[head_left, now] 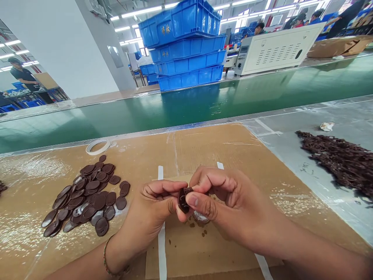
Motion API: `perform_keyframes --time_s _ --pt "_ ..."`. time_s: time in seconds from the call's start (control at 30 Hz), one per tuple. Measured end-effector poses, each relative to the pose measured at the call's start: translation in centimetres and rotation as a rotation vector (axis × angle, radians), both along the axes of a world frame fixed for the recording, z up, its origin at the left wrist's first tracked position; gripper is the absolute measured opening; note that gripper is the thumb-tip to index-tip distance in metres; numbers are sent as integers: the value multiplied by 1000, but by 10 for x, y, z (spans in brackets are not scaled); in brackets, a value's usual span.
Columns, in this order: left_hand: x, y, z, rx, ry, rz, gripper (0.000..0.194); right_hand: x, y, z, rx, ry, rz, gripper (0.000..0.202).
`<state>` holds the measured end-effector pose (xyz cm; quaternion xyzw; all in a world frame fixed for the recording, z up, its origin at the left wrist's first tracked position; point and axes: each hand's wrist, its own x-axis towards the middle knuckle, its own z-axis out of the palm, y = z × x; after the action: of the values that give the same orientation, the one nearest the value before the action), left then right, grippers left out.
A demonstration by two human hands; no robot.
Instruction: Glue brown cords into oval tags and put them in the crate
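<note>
Both hands pinch one brown oval piece over the cardboard mat

A glossy green conveyor belt (186, 105) runs across behind the bench, with stacked blue plastic crates (186, 46) beyond it. The cardboard mat (204, 147), film-covered and taped down, seems meant to give a soft working surface. On the right lies a dark tangled heap of scrap strips (340, 159), well apart from the pile of flat brown ovals (87, 194) on the left, probably to keep the two sorted. A tape ring (98, 146) lies near the belt. The left hand (151, 210) and right hand (221, 198) meet at centre, fingers closed in a pinch on one smooth brown oval piece (183, 200), held up close, likely for a better look
</note>
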<state>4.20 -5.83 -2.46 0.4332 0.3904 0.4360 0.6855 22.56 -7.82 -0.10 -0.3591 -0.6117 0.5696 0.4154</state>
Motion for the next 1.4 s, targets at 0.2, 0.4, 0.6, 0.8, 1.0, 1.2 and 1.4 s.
perform_keyframes --time_s 0.2,0.4,0.6,0.8,1.0,1.2,1.4 --pt "1 -1 1 9 -1 -6 17 -2 0 4 -4 25 -1 30" --pt "1 1 -1 -2 -15 9 24 1 -1 4 15 11 -24 28" --pt "-1 0 -2 1 -64 -124 29 1 1 8 48 3 -71 19" --pt "-1 0 1 -36 -130 -180 30 -1 2 6 -107 111 -50 23" --pt "-1 0 3 -76 -164 -221 32 1 5 6 -162 224 -22 35" --pt "-2 0 3 -91 -180 -220 31 3 6 7 -168 184 -58 35" --pt "-3 1 -1 -60 -180 -218 30 1 6 8 -188 168 -88 30"
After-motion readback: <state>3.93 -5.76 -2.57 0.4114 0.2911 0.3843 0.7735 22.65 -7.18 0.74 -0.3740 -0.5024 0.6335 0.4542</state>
